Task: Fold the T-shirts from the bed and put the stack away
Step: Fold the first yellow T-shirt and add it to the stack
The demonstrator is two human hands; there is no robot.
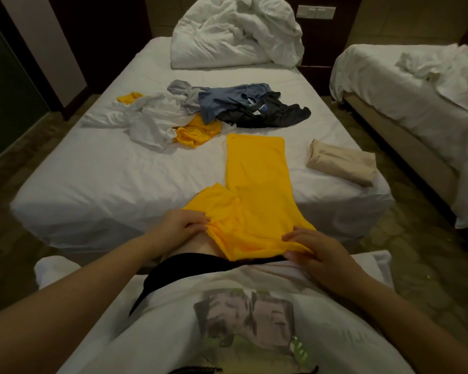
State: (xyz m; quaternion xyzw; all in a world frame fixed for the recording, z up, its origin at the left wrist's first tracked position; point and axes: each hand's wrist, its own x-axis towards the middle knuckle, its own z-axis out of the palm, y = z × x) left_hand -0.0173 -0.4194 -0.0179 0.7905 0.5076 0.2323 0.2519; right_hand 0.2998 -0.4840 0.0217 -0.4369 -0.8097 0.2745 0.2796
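- I'm mid-fold on the yellow T-shirt (pixel 257 179). It lies lengthwise on the bed (pixel 92 174), with its near end at 6 o'clock hanging over the edge against me.
- My left hand (pixel 183 225) has its fingers pinching the loose sleeve at 7 o'clock. My right hand (pixel 318 248) pinches the near edge at 5 o'clock, thumb under the cloth.
- Next, I judge, the sleeve folds inward, then the long strip doubles up toward 12.
- One beige folded shirt (pixel 343 163) sits at 2 o'clock, and the unfolded pile (pixel 200 112) at 11.
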